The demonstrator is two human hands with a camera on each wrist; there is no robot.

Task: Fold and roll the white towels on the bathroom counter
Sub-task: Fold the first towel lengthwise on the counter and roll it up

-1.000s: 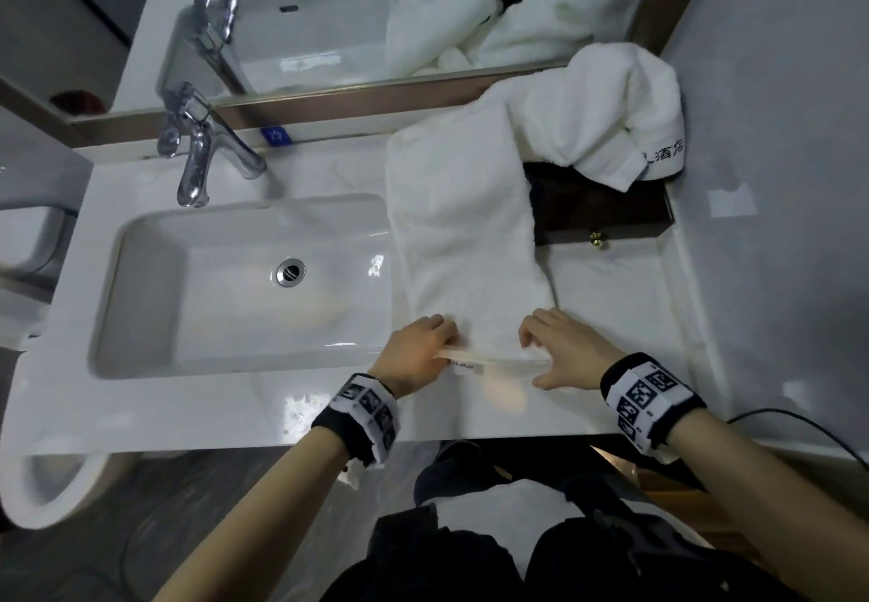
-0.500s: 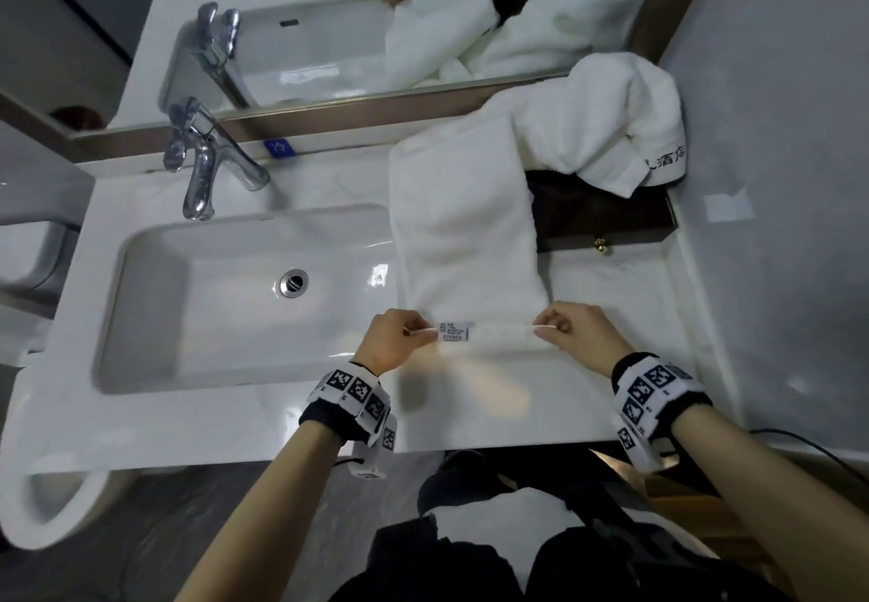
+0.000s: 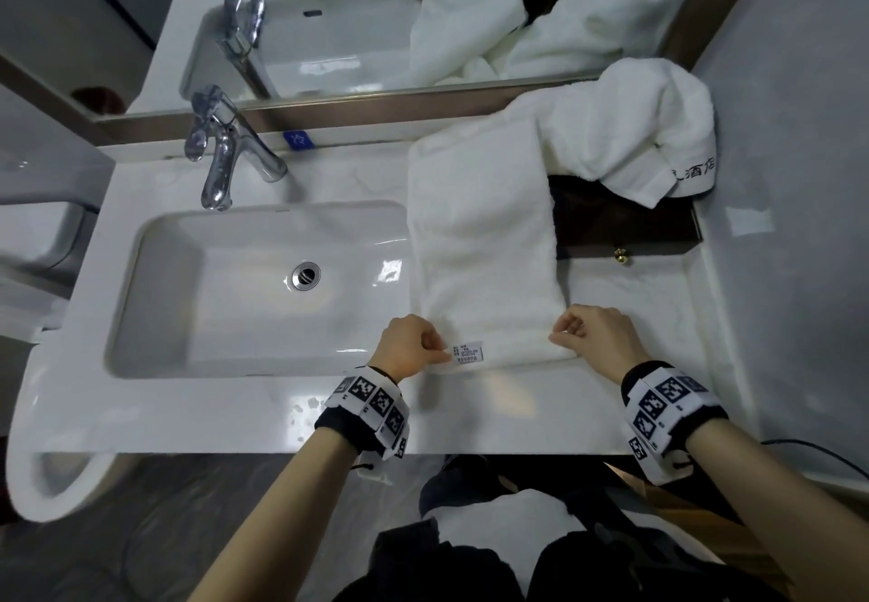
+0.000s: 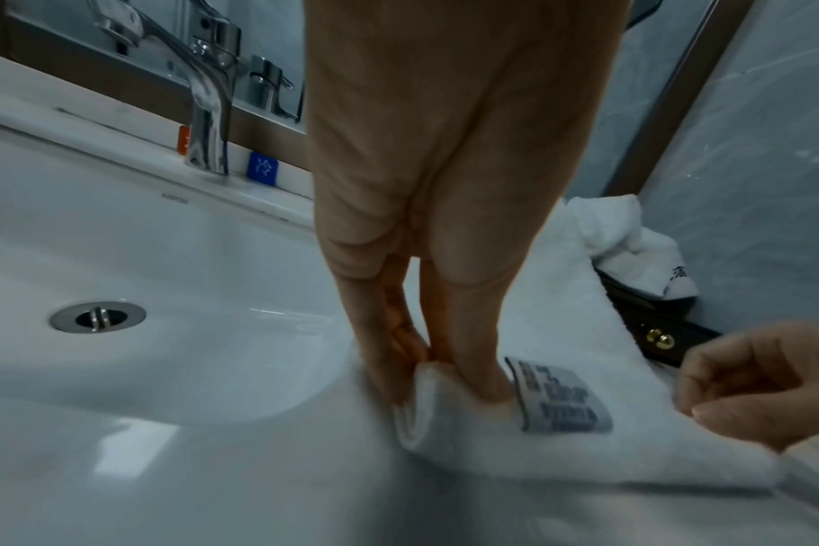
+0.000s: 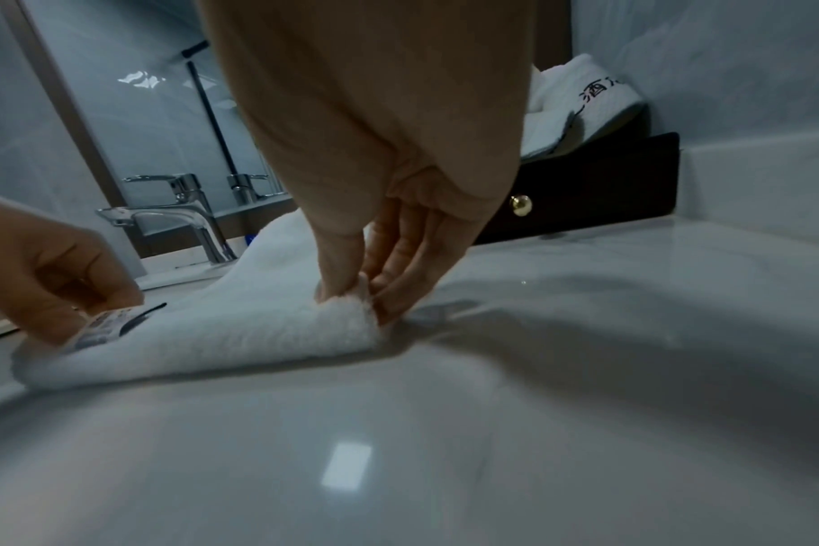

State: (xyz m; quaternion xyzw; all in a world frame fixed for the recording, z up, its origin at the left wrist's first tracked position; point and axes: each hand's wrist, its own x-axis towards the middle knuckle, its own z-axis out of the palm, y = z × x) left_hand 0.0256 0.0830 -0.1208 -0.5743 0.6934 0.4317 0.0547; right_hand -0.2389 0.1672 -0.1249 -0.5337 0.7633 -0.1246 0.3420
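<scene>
A white towel (image 3: 479,234), folded into a long strip, lies on the counter (image 3: 625,300) right of the sink, running from the mirror toward me. Its near end is turned over into a small roll with a printed label (image 3: 468,353) facing up. My left hand (image 3: 435,347) pinches the roll's left corner (image 4: 426,399). My right hand (image 3: 562,335) pinches the right corner (image 5: 351,306). A second, crumpled white towel (image 3: 630,126) with black lettering sits at the back right, draped over a dark box.
The sink basin (image 3: 225,291) and chrome faucet (image 3: 221,154) lie to the left. A dark wooden box (image 3: 625,225) with a brass knob (image 3: 620,254) stands behind my right hand. The mirror runs along the back; a wall closes the right side.
Both hands lifted the towel's near edge and turned it over away from me, starting a roll; the label now faces up.
</scene>
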